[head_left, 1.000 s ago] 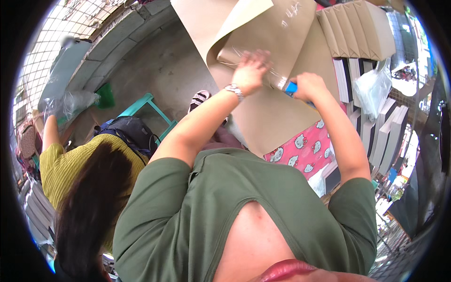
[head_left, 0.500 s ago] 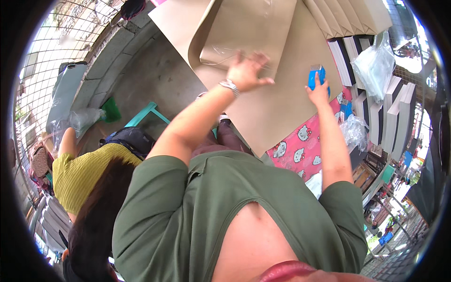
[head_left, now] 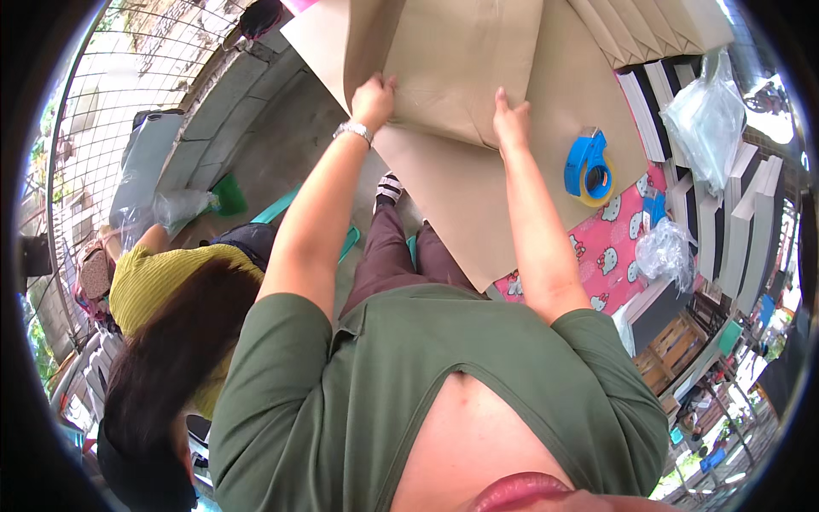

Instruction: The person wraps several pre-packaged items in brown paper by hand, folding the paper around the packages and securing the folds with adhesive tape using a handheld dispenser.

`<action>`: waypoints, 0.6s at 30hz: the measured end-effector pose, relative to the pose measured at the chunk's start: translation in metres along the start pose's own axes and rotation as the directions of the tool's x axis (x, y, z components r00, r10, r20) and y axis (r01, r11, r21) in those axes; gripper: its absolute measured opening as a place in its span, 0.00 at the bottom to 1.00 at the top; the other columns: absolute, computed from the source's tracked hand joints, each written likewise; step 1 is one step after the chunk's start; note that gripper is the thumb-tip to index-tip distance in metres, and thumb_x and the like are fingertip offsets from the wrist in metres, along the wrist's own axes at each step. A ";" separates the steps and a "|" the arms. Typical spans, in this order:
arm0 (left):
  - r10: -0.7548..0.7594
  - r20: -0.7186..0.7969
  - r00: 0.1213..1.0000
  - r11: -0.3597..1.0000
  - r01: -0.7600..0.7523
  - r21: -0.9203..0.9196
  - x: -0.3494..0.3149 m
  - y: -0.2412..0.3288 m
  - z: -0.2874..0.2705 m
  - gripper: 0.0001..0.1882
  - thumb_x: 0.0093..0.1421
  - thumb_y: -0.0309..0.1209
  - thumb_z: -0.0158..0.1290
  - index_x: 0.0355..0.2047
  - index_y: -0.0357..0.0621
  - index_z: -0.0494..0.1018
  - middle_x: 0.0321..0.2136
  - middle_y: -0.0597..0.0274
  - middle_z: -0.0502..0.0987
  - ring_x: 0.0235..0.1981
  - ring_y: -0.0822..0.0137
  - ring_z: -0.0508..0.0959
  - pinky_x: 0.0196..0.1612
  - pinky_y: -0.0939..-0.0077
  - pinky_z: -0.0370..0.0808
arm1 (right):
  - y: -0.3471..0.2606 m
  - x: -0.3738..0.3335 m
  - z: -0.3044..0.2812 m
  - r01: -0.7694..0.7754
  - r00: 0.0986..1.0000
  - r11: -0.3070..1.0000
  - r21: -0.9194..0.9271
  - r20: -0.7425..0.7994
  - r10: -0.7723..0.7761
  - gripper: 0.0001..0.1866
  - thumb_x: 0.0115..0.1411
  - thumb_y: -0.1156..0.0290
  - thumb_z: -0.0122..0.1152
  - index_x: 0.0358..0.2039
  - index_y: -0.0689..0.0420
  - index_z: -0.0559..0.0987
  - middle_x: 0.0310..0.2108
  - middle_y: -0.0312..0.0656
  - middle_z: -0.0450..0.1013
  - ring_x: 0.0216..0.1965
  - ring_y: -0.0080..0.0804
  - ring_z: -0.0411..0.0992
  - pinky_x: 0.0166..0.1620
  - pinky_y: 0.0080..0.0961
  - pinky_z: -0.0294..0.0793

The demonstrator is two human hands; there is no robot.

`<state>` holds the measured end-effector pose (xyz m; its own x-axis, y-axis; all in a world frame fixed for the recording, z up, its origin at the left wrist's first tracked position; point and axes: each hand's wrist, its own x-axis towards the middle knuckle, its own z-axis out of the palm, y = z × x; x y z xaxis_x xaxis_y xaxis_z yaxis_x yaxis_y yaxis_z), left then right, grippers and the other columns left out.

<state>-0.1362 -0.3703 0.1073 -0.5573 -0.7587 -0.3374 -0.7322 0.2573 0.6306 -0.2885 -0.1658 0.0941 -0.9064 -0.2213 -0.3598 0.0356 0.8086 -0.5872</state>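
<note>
A brown paper parcel [head_left: 456,72], with clear tape along its seam, lies on a wider brown paper sheet [head_left: 452,192]. At the parcel's near left corner, my left hand [head_left: 373,104] is closed on the folded paper. My right hand [head_left: 512,125] grips the near right corner, thumb raised along the side. To the right of that hand, a blue tape dispenser [head_left: 587,166] with a roll of clear tape rests at the sheet's edge, touched by neither hand.
A pink patterned cover [head_left: 607,260] shows beneath the sheet. Stacked books [head_left: 725,205], clear plastic bags [head_left: 704,115] and folded brown paper parcels [head_left: 636,30] line the right side. At lower left sits a person in a yellow top [head_left: 175,277], near a block wall [head_left: 226,107].
My right hand has let go of the tape dispenser, now lying on the sheet, and moved left to the parcel. My left hand has moved left and down and closed on the parcel's corner.
</note>
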 end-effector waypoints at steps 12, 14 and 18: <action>-0.012 0.734 0.679 0.379 0.682 -0.625 -0.192 0.044 0.131 0.22 0.61 0.26 0.52 0.53 0.32 0.62 0.43 0.53 0.75 0.42 0.61 0.76 0.47 0.65 0.76 | -0.040 0.039 -0.068 0.633 0.760 0.587 -0.505 0.258 -0.597 0.39 0.42 0.51 0.71 0.54 0.50 0.70 0.56 0.45 0.66 0.60 0.44 0.59 0.63 0.45 0.54; 0.124 0.747 0.653 0.499 0.610 -0.616 -0.154 0.079 0.118 0.20 0.61 0.26 0.50 0.54 0.34 0.65 0.43 0.54 0.74 0.44 0.63 0.75 0.48 0.65 0.74 | -0.046 0.047 -0.055 0.615 0.687 0.599 -0.513 -0.024 -0.726 0.36 0.45 0.56 0.70 0.54 0.51 0.70 0.56 0.46 0.64 0.60 0.45 0.59 0.63 0.46 0.53; 0.217 0.165 0.962 0.909 -0.137 -0.395 -0.026 0.073 -0.017 0.17 0.60 0.30 0.50 0.48 0.38 0.72 0.37 0.57 0.78 0.35 0.67 0.76 0.42 0.74 0.72 | -0.003 -0.004 -0.043 0.458 0.803 0.886 -0.070 -0.395 -0.446 0.33 0.54 0.58 0.63 0.57 0.61 0.66 0.57 0.55 0.61 0.59 0.48 0.58 0.63 0.45 0.52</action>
<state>-0.1683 -0.3415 0.1736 -0.7595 -0.5757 -0.3029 -0.4341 0.1017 0.8951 -0.3027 -0.1435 0.1283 -0.9102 -0.3231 0.2591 -0.4126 0.6535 -0.6345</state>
